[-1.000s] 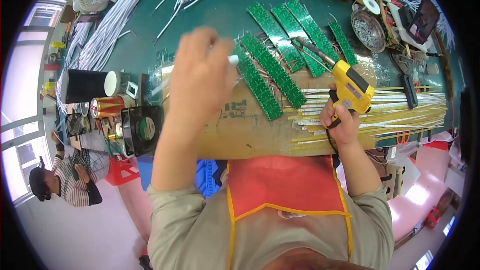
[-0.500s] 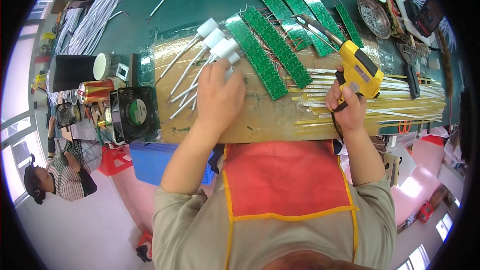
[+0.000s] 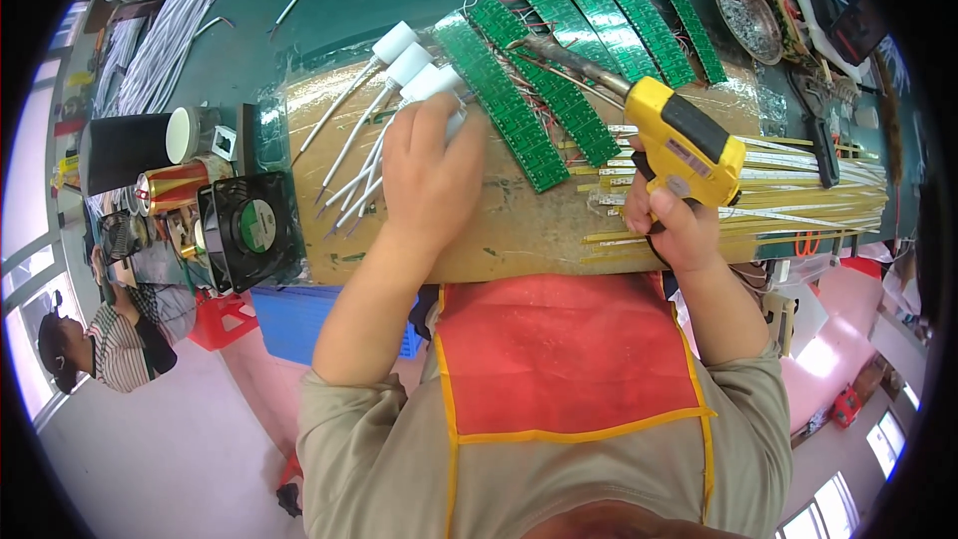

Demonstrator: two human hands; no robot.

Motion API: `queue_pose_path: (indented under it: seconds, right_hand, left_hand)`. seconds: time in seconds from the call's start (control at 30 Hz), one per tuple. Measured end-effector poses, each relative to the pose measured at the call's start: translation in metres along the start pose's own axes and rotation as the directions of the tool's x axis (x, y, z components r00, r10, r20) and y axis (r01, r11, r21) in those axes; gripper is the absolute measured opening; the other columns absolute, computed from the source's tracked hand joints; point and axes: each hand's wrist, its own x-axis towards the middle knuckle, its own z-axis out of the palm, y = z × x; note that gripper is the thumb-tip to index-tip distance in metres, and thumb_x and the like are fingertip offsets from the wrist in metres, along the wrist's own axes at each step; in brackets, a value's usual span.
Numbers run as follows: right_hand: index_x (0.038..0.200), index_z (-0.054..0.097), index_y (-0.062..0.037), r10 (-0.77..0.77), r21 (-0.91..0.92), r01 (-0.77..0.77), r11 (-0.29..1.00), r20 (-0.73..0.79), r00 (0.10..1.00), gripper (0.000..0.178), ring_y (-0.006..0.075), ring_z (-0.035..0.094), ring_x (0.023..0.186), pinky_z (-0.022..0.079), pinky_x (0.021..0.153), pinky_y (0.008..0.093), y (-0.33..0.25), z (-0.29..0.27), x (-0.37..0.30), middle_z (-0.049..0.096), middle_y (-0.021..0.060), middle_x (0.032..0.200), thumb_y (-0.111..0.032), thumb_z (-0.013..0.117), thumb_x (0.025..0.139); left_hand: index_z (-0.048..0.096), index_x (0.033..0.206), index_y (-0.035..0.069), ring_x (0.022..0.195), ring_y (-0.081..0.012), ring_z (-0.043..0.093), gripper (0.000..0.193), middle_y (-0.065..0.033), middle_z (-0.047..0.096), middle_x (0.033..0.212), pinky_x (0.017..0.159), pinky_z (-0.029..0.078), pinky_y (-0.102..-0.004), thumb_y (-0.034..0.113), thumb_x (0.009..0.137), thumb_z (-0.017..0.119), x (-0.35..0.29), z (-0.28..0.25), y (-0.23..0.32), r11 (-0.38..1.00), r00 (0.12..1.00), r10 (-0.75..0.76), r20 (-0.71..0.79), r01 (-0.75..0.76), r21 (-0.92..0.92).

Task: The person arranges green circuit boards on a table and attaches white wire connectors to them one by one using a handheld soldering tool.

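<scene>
My right hand (image 3: pixel 691 230) grips a yellow and black soldering gun (image 3: pixel 689 140), fingers around its handle. Its metal tip points up and left, over the green circuit boards (image 3: pixel 504 105), and a cord hangs below. My left hand (image 3: pixel 431 175) is closed around a white cylindrical cap, mostly hidden under the fingers. Beside it lie several more white cylindrical caps (image 3: pixel 396 43), in a slanted row, with white cables (image 3: pixel 342 112) trailing down and left. Several boards lie side by side with thin red wires between them.
Narrow yellow-and-white strips (image 3: pixel 788 175) lie at the right. A black fan (image 3: pixel 245 230), a red-gold can (image 3: pixel 178 187) and a black container (image 3: pixel 128 153) stand left. Bundled white cables (image 3: pixel 190 25) lie far left. A metal dish (image 3: pixel 748 20) sits far right. Another person (image 3: pixel 110 344) sits left.
The soldering gun has shifted left and down, its tip now nearer the left boards. My left hand stays at the caps, slightly moved. The whole view has shifted a little.
</scene>
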Motion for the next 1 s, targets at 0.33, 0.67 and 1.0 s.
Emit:
queue_pose_path:
  seconds: [0.33,0.67,1.0]
  right_hand:
    - [0.131,0.043,0.0036,0.054,-0.098,-0.049,0.994,0.046,0.997,0.063,0.0126,0.046,0.052,0.04,0.051,0.0269,0.012,0.002,-0.003,0.05,0.0058,0.07,-0.028,0.068,0.082]
    - [0.116,0.056,-0.0028,0.124,-0.158,-0.112,0.981,0.071,0.99,0.034,0.0067,0.053,0.065,0.043,0.056,0.0245,0.013,-0.004,-0.008,0.058,-0.0002,0.083,-0.014,0.067,0.087]
    - [0.117,0.056,-0.0024,0.187,-0.169,-0.174,0.97,0.065,0.98,0.036,0.0063,0.052,0.063,0.043,0.055,0.0242,0.012,-0.007,-0.007,0.058,-0.0008,0.081,-0.017,0.068,0.086]
  left_hand:
    - [0.068,0.088,0.009,0.101,-0.0307,0.056,0.018,-0.0089,0.059,0.112,0.085,0.044,-0.0425,0.005,0.071,0.073,-0.002,0.012,-0.003,0.997,0.999,-0.022,-0.024,0.024,0.076]
    - [0.067,0.086,0.007,0.12,-0.036,0.05,0.016,-0.0111,0.055,0.126,0.099,0.039,-0.0487,0.004,0.071,0.071,0.004,0.014,-0.004,0.996,1.0,-0.022,-0.003,0.023,0.081]
    - [0.066,0.084,0.004,0.117,-0.0364,0.053,0.015,-0.013,0.056,0.124,0.098,0.043,-0.0453,0.0,0.071,0.071,0.005,0.019,-0.005,1.0,0.999,-0.03,-0.029,0.03,-0.005]
